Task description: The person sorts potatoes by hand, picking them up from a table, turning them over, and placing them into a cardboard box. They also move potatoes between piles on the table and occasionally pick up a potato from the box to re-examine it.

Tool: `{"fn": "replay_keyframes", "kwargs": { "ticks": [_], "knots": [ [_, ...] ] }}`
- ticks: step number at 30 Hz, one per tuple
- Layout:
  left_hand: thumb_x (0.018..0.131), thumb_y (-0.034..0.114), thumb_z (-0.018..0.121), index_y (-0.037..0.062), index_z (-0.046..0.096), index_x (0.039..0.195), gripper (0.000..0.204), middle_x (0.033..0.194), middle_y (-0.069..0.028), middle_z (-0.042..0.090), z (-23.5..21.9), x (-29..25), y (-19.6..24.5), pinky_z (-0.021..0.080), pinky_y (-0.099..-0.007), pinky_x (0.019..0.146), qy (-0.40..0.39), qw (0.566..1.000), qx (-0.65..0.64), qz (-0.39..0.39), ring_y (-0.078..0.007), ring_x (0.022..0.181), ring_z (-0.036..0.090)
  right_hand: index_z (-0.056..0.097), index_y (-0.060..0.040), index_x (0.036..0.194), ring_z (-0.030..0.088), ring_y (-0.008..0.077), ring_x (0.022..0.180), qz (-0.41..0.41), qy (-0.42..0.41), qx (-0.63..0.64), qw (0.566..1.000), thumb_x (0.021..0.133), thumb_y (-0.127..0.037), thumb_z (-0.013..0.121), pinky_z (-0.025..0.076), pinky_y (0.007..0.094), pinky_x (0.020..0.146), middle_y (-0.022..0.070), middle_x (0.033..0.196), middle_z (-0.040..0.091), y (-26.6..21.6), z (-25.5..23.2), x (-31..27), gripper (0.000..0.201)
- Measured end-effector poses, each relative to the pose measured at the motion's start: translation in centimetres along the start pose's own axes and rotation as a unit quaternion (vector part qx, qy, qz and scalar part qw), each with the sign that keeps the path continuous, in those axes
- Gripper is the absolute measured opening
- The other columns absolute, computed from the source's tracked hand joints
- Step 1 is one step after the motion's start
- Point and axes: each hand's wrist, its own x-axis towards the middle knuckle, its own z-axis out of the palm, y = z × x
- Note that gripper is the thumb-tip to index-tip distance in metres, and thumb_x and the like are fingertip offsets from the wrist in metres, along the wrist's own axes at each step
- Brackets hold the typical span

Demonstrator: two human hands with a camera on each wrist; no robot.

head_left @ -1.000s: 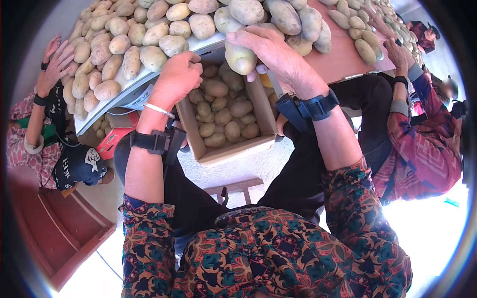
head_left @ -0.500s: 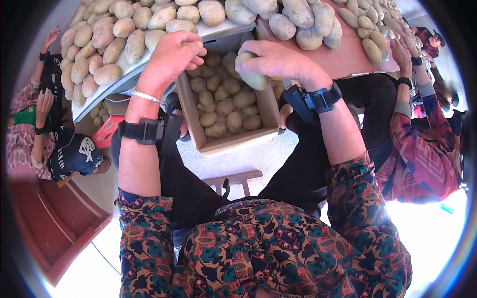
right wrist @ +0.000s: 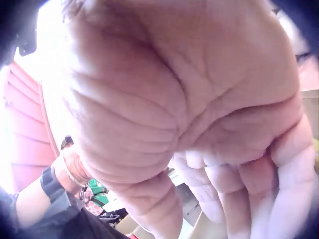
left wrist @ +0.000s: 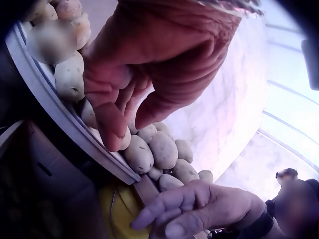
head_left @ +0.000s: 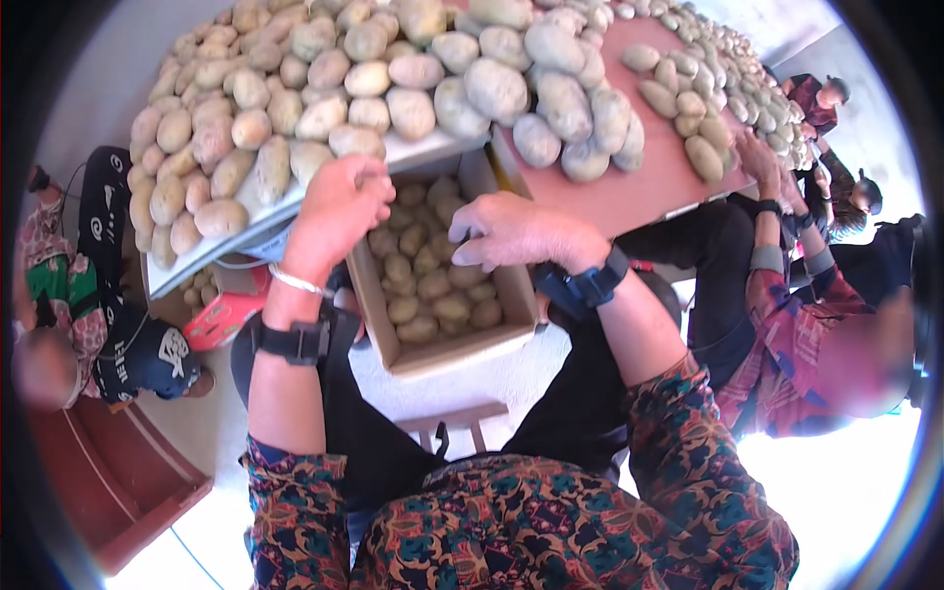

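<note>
Over the open cardboard box (head_left: 521, 295) my right hand (head_left: 521, 231) hangs with relaxed fingers. In the right wrist view its palm (right wrist: 184, 99) faces the camera, and nothing shows between thumb and fingers. Several potatoes (head_left: 433, 285) lie in the box below it. My left hand (head_left: 339, 211) is at the box's left rim, beside the table edge, its fingers loosely bent. In the left wrist view those fingers (left wrist: 112, 124) overlap pale potatoes (left wrist: 139, 154) along the table edge, and no potato is held in them.
A large heap of potatoes (head_left: 324, 74) covers the white table behind the box. To the right, a reddish board (head_left: 600, 192) bears more potatoes. A red box (head_left: 221, 320) stands under the table at left. Other people work at both sides, one in a plaid sleeve (head_left: 777, 334).
The potato my right hand held above the box has left it, and the hand now hangs over the box without one. My left hand stays near the left rim. The head view has shifted slightly.
</note>
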Motion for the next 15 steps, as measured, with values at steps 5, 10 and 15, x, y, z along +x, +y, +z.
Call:
{"fn": "replay_keyframes", "kwargs": {
  "ticks": [5, 10, 15],
  "knots": [
    [0.089, 0.012, 0.057, -0.0059, 0.058, 0.119, 0.035, 0.091, -0.0115, 0.069, 0.2, -0.2, 0.6, 0.051, -0.0268, 0.062, 0.003, 1.000, -0.003, 0.002, -0.0149, 0.072, 0.065, 0.065, 0.0059, 0.099, 0.070, 0.0181, 0.065, -0.051, 0.188, 0.181, 0.964, 0.089, -0.017, 0.064, 0.055, 0.0316, 0.059, 0.0128, 0.078, 0.069, -1.1, -0.8, 0.6, 0.025],
    [0.089, 0.012, 0.056, -0.0061, 0.058, 0.117, 0.034, 0.090, -0.0113, 0.069, 0.2, -0.1, 0.7, 0.051, -0.0273, 0.062, 0.003, 1.000, -0.005, 0.013, -0.0150, 0.072, 0.064, 0.067, -0.0008, 0.101, 0.064, 0.0113, 0.062, -0.116, 0.443, 0.282, 0.843, 0.090, -0.009, 0.062, 0.053, 0.0273, 0.054, 0.0085, 0.079, 0.069, -1.1, -2.1, 1.6, 0.014],
    [0.090, 0.012, 0.058, -0.0053, 0.058, 0.117, 0.032, 0.089, -0.0100, 0.068, 0.0, 0.3, 0.5, 0.051, -0.0275, 0.062, 0.004, 0.999, -0.034, 0.020, -0.0141, 0.072, 0.063, 0.065, -0.0032, 0.104, 0.065, 0.0169, 0.074, -0.089, 0.628, 0.154, 0.757, 0.086, -0.006, 0.064, 0.052, 0.0342, 0.065, 0.0126, 0.090, 0.067, 0.2, -6.0, 1.1, 0.019]
  ]
}}
